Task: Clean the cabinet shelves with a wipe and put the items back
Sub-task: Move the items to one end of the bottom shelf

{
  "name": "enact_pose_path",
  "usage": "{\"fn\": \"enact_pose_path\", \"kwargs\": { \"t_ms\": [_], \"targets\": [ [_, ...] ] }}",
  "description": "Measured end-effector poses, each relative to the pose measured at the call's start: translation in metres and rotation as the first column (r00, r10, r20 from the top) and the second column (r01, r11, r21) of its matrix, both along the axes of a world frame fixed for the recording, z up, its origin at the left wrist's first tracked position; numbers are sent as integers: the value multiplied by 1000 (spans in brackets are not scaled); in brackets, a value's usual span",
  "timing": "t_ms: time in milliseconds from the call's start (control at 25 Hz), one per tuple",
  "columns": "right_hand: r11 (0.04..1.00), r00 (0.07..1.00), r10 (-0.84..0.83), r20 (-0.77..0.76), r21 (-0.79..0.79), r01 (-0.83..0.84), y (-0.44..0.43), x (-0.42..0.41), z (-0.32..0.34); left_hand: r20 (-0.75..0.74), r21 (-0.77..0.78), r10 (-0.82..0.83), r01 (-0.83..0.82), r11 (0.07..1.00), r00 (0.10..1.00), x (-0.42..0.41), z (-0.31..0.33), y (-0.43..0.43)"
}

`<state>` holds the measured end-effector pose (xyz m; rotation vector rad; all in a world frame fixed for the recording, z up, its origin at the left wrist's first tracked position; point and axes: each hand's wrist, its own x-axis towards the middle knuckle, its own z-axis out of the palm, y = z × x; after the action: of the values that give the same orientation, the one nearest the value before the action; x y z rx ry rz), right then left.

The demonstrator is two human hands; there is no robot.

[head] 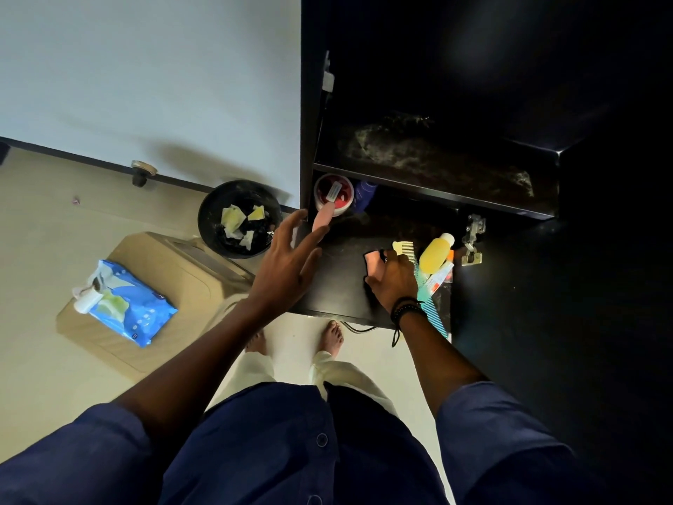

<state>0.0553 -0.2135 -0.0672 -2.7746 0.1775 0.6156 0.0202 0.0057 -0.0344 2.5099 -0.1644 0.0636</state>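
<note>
Pale floor, white wall, tall dark open cabinet (510, 103) on the right. Head view, the only one:
- Upper dark shelf (437, 158) carries nothing and is streaked grey. Dust or a drying smear, can't tell.
- Lower dark shelf (338, 282) carries the items: red-lidded round tub (333, 196), soft pink tube (323, 216) against it, dark blue bottle (365, 194) behind, and yellow plastic bottle (435, 251), cream comb (403, 246) and long teal comb (435, 315) at the right edge.
- Left hand (287, 260): fingers straight and spread, holding nothing, tips just beside the pink tube.
- Right hand (395, 278): fingers curled round a flat pink rectangular piece (373, 262), low over the lower shelf.
- Blue wipe pack (127, 304) lies on a beige box (174, 271) on the floor, well apart from both hands. Black round bin (238, 218) holds crumpled wipes.

Judgement: this is the item-handling step, not wiping, since neither hand shows a wipe. Next move: the left hand closes on the pink tube without knocking the tub.

Hard to make out: the cabinet's deep right side is black, the pink piece can't be identified, and labels are unreadable.
</note>
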Motion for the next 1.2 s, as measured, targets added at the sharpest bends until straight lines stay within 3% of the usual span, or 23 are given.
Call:
{"fn": "enact_pose_path", "kwargs": {
  "t_ms": [160, 320, 440, 520, 600, 880, 1040, 1200],
  "targets": [
    [983, 994, 104, 19, -157, -100, 5, 4, -6, -32, 15, 8, -7, 1000, 999, -11, -11, 7],
    [985, 998, 47, 29, -165, -42, 14, 5, -10, -76, 46, 86, -83, 996, 993, -23, -24, 16],
    [996, 996, -67, 59, 56, 64, 34, 7, -12, -187, -2, 130, -133, 991, 974, -29, -29, 20],
    [924, 970, -244, -20, 300, 238, 56, 8, -11, -259, -116, 151, -186, 976, 954, -32, -32, 21],
    [825, 936, -320, -146, 442, 351, 78, 6, -11, -327, -214, 171, -249, 944, 929, -33, -38, 22],
    [868, 956, -244, -164, 403, 291, 111, -12, -29, -627, -254, 95, -318, 913, 773, -35, -54, 19],
    [863, 958, -260, -118, 417, 285, 98, -15, -27, -659, -237, 85, -314, 919, 747, -29, -53, 18],
    [811, 883, -460, 94, 448, 375, 60, -19, -17, -589, -210, 206, -394, 895, 782, -20, -45, 9]
  ]
}}
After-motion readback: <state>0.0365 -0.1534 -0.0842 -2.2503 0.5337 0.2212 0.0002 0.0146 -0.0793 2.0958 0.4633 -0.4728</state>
